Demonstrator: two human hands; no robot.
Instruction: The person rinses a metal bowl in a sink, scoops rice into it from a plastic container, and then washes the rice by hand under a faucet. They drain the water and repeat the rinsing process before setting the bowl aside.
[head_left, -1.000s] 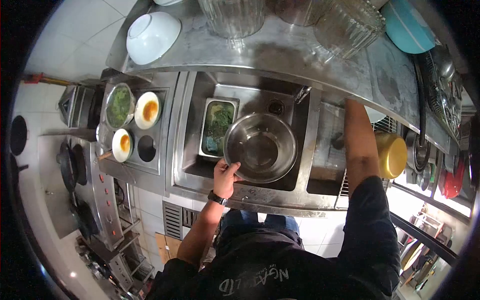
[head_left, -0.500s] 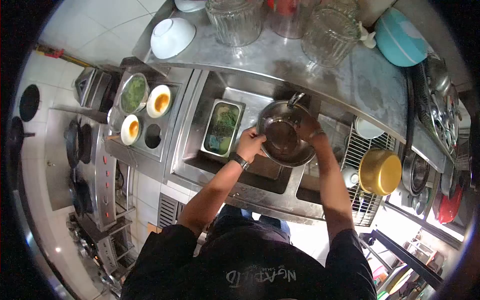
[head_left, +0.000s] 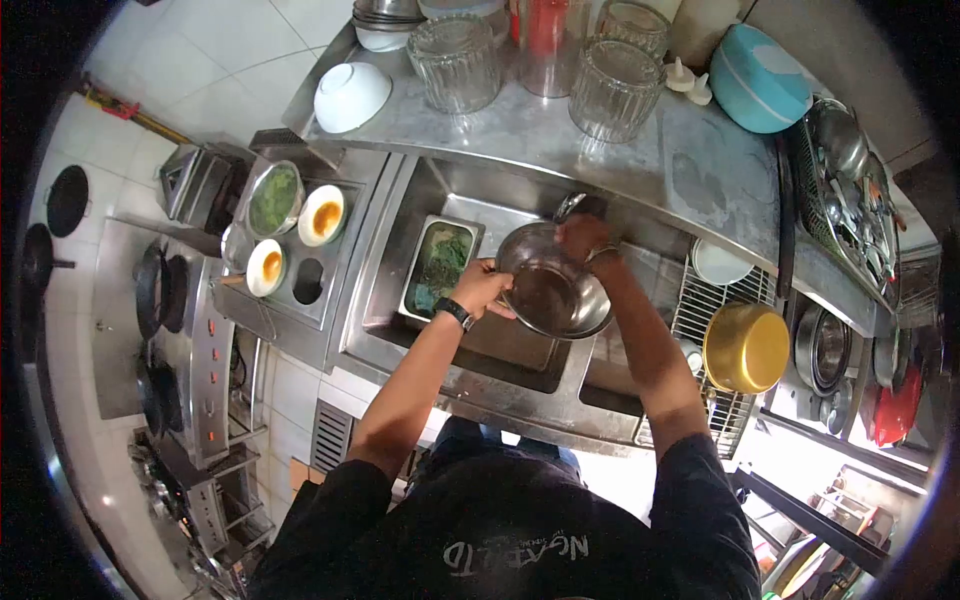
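A round metal bowl is held over the sink, tilted, with its inside facing up. My left hand is closed on the bowl's left rim, thumb on top. My right hand is curled at the far inner side of the bowl, close to the faucet. Shadow hides its fingertips, so anything in them is hidden. Left of the bowl, a rectangular metal container with green leaves stands in the sink.
At left are two white bowls with orange-brown contents and a strainer of greens. The shelf holds glass jars, an upturned white bowl and a turquoise container. A gold pot stands on the wire rack at right.
My right hand has moved from the bowl's right inner side up and left to its far side. The bowl's tilt has changed slightly, with my left hand still on the rim. The camera view has shifted.
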